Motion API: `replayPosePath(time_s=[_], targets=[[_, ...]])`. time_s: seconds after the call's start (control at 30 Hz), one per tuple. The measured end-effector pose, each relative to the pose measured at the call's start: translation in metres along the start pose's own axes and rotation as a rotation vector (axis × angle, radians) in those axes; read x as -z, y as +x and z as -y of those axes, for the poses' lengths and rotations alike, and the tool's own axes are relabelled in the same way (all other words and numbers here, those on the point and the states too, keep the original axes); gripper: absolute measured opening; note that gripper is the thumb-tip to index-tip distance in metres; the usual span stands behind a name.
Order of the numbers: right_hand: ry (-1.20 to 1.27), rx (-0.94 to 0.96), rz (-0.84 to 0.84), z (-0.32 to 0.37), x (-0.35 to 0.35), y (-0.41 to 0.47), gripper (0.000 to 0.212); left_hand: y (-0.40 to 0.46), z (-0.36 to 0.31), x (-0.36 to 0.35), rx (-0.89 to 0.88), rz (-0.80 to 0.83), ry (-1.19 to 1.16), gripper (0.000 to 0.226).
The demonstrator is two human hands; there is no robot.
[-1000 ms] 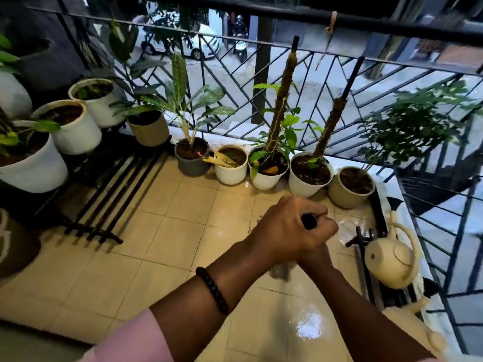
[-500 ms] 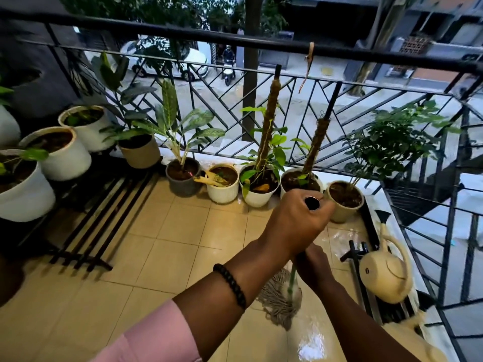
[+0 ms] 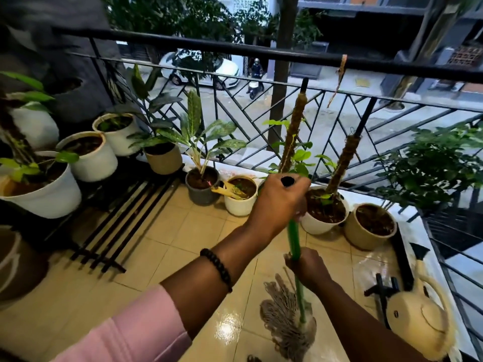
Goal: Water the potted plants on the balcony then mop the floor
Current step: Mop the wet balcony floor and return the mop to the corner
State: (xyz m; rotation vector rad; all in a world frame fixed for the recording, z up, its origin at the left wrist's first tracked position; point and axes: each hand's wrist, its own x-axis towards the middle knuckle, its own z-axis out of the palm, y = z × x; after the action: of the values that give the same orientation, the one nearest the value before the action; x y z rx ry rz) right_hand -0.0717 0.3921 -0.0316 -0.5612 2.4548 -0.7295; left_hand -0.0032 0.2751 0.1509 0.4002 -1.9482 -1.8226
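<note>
The mopping step is judged to be in hand. A mop (image 3: 287, 323) with a green handle (image 3: 294, 240) is held upright; its string head rests on the wet tiled floor (image 3: 156, 244). The handle's top is clasped by the left hand (image 3: 278, 202), and lower down it is gripped by the right hand (image 3: 308, 267). A watering can (image 3: 418, 317) is set down right of the mop, just beside it. Next, a sweep across the dry tiles left of the mop is called for, clear of the pots (image 3: 240, 197) beyond it.

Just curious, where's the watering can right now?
The watering can sits on the floor at lower right, by the railing, right of the mop.
</note>
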Motion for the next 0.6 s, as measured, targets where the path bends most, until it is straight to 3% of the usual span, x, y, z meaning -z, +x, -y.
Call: replayPosePath(time_s=[0.2,0.6], targets=[[-0.052,0.047,0.061,0.009,0.012,0.052,0.031,0.044,-0.001,0.001,0.056,-0.119,-0.055,0.042],[0.065,0.176,0.111,0.092,-0.011,0.114,0.037,0.075,-0.013,0.038,0.04,-0.257,0.192,0.047]])
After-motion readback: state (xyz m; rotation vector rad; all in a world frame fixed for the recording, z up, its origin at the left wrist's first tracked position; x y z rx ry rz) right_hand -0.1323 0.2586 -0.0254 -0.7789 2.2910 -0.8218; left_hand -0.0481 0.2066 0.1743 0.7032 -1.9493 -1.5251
